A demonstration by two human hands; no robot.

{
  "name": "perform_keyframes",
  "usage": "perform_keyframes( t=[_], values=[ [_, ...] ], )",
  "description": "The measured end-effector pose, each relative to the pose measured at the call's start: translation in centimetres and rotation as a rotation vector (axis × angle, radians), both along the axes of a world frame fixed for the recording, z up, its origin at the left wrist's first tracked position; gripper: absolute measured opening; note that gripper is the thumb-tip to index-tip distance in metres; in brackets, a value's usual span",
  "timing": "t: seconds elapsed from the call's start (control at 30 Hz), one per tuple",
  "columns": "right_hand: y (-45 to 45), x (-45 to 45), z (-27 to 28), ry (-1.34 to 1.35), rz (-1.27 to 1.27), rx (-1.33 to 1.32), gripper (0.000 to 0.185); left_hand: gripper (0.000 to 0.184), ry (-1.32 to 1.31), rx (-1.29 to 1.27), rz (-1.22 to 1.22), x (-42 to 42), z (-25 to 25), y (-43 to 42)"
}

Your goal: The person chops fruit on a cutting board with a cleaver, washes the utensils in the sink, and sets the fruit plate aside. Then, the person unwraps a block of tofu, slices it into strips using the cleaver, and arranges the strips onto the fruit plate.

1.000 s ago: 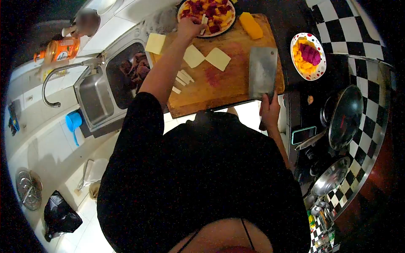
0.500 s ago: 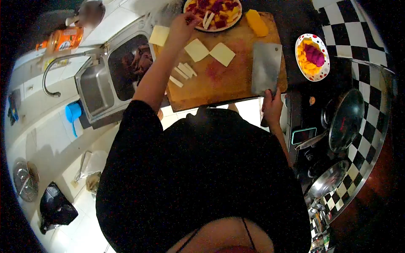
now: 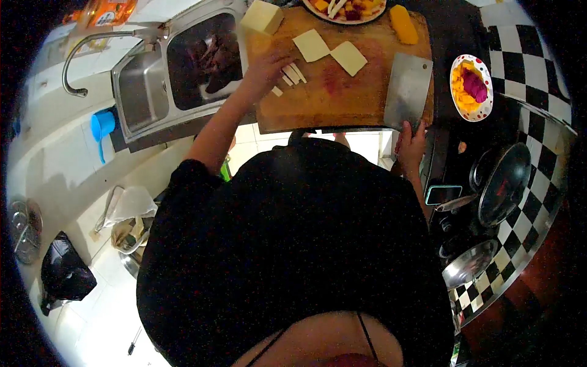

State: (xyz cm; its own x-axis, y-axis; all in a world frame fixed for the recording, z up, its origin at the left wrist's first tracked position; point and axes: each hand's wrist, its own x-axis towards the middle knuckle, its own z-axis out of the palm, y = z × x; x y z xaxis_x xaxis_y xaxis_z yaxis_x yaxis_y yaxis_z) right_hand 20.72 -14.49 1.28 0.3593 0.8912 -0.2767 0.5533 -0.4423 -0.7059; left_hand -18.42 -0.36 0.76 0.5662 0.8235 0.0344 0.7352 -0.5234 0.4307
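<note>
My right hand [image 3: 412, 145] is wrapped round the handle of a cleaver [image 3: 407, 88], whose broad blade lies over the right side of the wooden cutting board [image 3: 324, 107]. On the board's left part, my left hand [image 3: 267, 73] reaches with outstretched fingers to several pale cheese-like strips [image 3: 295, 74]. Two square pale slices, a left one [image 3: 310, 46] and a right one [image 3: 348, 59], lie corner to corner mid-board. A thick pale block [image 3: 262, 17] sits at the far left corner. Behind the board, a dish [image 3: 361, 12] of yellow and dark red pieces carries a few strips.
An orange-yellow block [image 3: 403, 25] lies at the board's far right. A dotted oval plate [image 3: 471, 88] holds yellow and purple pieces. On the right are a pan [image 3: 504, 183], a phone [image 3: 444, 195] and a metal wok [image 3: 469, 264]. The double sink [image 3: 143, 92] is left.
My left hand has come back from the dish to the strips on the board. Strips remain on the dish's food. My right hand keeps hold of the cleaver; the whole view has shifted.
</note>
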Motion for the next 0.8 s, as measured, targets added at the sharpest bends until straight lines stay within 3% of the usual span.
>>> perform_keyframes(
  t=[0.2,0.27,0.3,0.4,0.47,0.5,0.7,0.8],
  values=[
    [-0.1,-1.3,1.0,-0.003,-0.028,-0.024,0.058,0.058,0.003,0.131,-0.074,0.1,0.6,0.8],
    [-0.1,-1.2,0.8,-0.027,-0.016,-0.002,0.055,0.056,0.12,-0.094,-0.002,0.5,1.8,1.0],
    [-0.1,-1.1,0.9,-0.027,-0.021,-0.016,0.053,0.056,0.117,-0.082,-0.009,0.5,1.7,1.1],
    [-0.2,-1.3,1.2,-0.103,0.0,0.174,0.049,0.047,-0.061,-0.131,0.013,0.3,1.1,1.2],
    [0.1,-1.1,1.6,-0.178,0.022,0.079,0.05,0.036,0.01,-0.207,0.036,0.4,1.4,0.9],
    [0.2,-1.2,1.8,-0.198,0.001,0.029,0.049,0.029,0.056,-0.102,0.023,0.8,2.9,0.4],
    [1.2,-1.3,3.0,-0.089,-0.068,-0.085,0.044,0.024,0.081,-0.028,-0.047,0.8,1.9,0.4],
    [1.2,-1.3,2.7,-0.143,-0.044,-0.014,0.043,0.037,0.214,-0.091,-0.108,-0.6,-0.3,0.6]
  ],
)
